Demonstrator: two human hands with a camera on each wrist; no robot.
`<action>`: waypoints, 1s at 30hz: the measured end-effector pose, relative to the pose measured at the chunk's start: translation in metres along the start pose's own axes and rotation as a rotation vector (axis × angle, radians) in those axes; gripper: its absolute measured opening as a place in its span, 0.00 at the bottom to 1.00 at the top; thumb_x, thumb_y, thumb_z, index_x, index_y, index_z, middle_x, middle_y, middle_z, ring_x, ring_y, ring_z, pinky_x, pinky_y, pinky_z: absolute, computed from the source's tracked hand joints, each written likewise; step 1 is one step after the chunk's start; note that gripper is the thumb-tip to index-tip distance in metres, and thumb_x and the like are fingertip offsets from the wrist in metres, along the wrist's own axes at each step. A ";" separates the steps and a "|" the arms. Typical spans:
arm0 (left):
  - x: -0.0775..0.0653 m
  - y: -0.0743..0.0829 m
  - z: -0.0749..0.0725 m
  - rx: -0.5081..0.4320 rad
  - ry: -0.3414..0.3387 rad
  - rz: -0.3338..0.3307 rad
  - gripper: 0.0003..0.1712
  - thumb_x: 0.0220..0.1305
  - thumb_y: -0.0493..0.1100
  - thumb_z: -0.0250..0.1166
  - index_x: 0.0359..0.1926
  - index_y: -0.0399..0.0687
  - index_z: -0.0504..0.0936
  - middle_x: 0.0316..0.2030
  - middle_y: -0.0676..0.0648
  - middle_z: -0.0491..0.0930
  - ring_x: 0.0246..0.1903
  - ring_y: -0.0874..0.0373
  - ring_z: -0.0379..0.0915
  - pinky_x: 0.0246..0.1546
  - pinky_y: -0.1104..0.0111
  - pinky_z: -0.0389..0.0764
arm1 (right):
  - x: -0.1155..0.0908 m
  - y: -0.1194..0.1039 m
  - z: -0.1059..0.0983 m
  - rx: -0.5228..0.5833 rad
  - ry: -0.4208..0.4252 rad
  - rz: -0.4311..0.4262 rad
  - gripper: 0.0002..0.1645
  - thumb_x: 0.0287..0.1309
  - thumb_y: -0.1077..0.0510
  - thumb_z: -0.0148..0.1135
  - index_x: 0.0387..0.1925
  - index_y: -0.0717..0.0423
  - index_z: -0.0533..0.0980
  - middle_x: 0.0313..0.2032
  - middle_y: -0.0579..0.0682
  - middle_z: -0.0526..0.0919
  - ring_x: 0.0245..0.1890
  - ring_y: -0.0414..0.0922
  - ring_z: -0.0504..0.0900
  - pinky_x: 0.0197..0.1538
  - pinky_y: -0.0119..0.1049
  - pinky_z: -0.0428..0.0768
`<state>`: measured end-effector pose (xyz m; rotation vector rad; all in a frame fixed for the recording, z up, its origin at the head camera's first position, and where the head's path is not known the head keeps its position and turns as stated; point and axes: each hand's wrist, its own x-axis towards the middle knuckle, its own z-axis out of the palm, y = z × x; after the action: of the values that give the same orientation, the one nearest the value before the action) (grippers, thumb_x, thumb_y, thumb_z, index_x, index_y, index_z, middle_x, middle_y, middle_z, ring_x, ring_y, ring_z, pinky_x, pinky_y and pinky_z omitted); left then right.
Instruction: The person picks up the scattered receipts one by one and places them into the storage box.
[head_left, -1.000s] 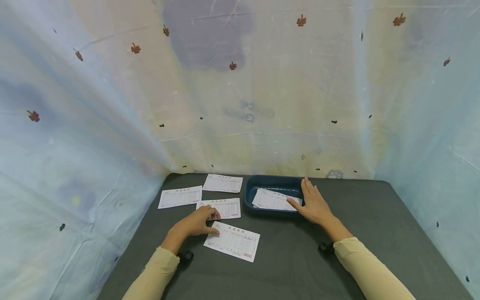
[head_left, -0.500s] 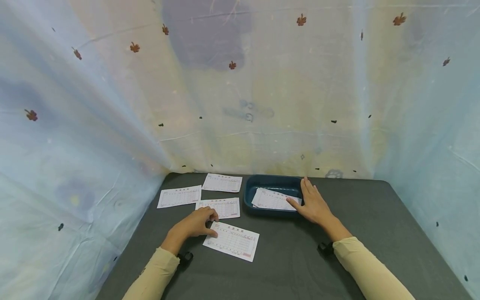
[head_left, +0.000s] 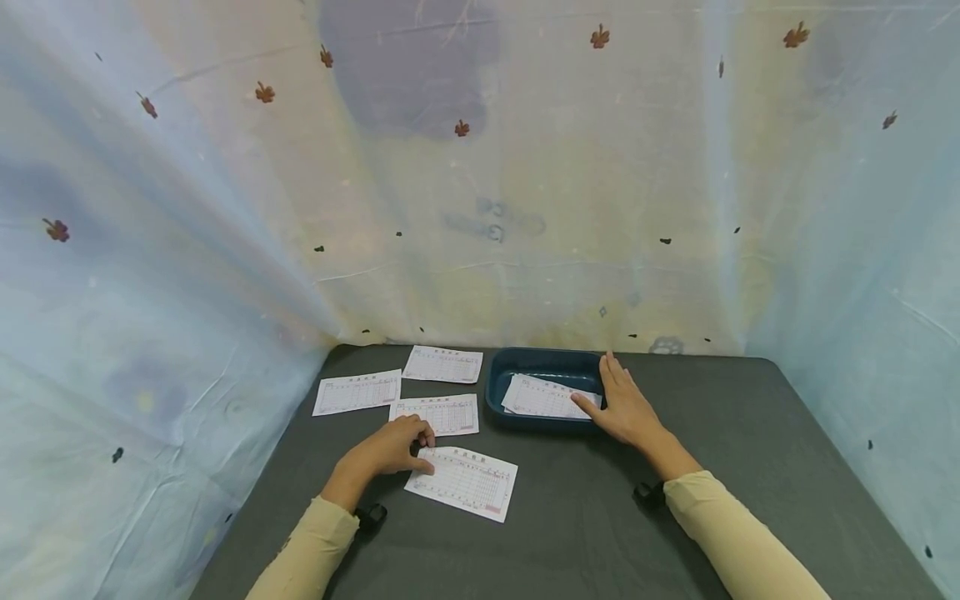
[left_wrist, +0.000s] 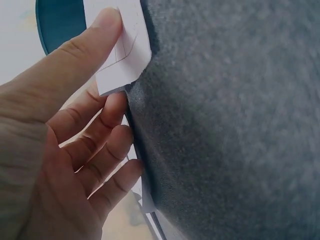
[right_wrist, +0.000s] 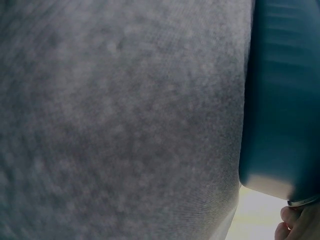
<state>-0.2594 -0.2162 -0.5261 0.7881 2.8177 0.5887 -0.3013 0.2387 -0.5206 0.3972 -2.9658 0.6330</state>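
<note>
In the head view, the left hand [head_left: 386, 448] pinches the near slip [head_left: 471, 485] by its far left corner. That slip lies to the right of the hand on the table [head_left: 750, 500], its long axis running rightward from the thumb and a little toward the person. Its heading faces away from the person, and the pink mark [head_left: 492, 508] is at the end away from the hand. The middle slip [head_left: 442, 412] lies just beyond the left hand's fingers, long axis left to right; the far slip [head_left: 442, 364] is farther beyond, and the left slip [head_left: 357, 392] beyond and to the hand's left.

The right hand [head_left: 628, 408] rests at the tray [head_left: 543, 361]'s right end, fingers straight and close together, pointing away from the person, thumb spread toward the tray slips [head_left: 547, 397]. The tray stretches leftward from it.

In the left wrist view, the thumb lies on the slip's printed face with the forefinger behind; the other fingers curl loosely below. Part of the tray shows beyond the thumb.

In the right wrist view, fingertips meet the tray's end; the rest of the hand cannot be told from there.
</note>
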 end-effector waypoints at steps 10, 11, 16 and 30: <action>0.000 -0.006 0.006 -0.169 -0.022 0.079 0.19 0.59 0.45 0.83 0.39 0.52 0.78 0.35 0.54 0.76 0.35 0.62 0.71 0.39 0.67 0.76 | -0.001 0.002 0.002 0.016 0.004 -0.001 0.67 0.73 0.23 0.52 0.84 0.70 0.42 0.85 0.65 0.36 0.84 0.69 0.44 0.82 0.66 0.47; 0.001 -0.008 0.006 -0.190 -0.028 0.066 0.19 0.60 0.44 0.83 0.39 0.52 0.78 0.34 0.55 0.76 0.35 0.62 0.72 0.38 0.67 0.76 | -0.001 0.002 0.002 0.016 0.003 0.002 0.67 0.73 0.22 0.52 0.85 0.69 0.42 0.85 0.65 0.35 0.84 0.69 0.43 0.82 0.66 0.47; 0.000 -0.003 0.002 -0.276 -0.062 0.003 0.17 0.65 0.41 0.80 0.43 0.51 0.77 0.34 0.54 0.76 0.35 0.61 0.72 0.37 0.67 0.75 | 0.001 0.003 0.002 0.008 0.001 0.009 0.69 0.72 0.21 0.51 0.85 0.70 0.41 0.85 0.66 0.35 0.83 0.70 0.43 0.82 0.66 0.48; 0.005 -0.003 -0.010 -0.393 0.085 0.064 0.18 0.72 0.43 0.74 0.58 0.54 0.81 0.46 0.52 0.83 0.44 0.59 0.81 0.45 0.65 0.83 | 0.002 0.006 0.002 0.013 -0.002 -0.006 0.67 0.74 0.22 0.51 0.85 0.69 0.41 0.85 0.66 0.36 0.83 0.70 0.43 0.82 0.66 0.47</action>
<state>-0.2671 -0.2189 -0.5186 0.7896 2.6236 1.1645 -0.3050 0.2424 -0.5242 0.4079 -2.9632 0.6524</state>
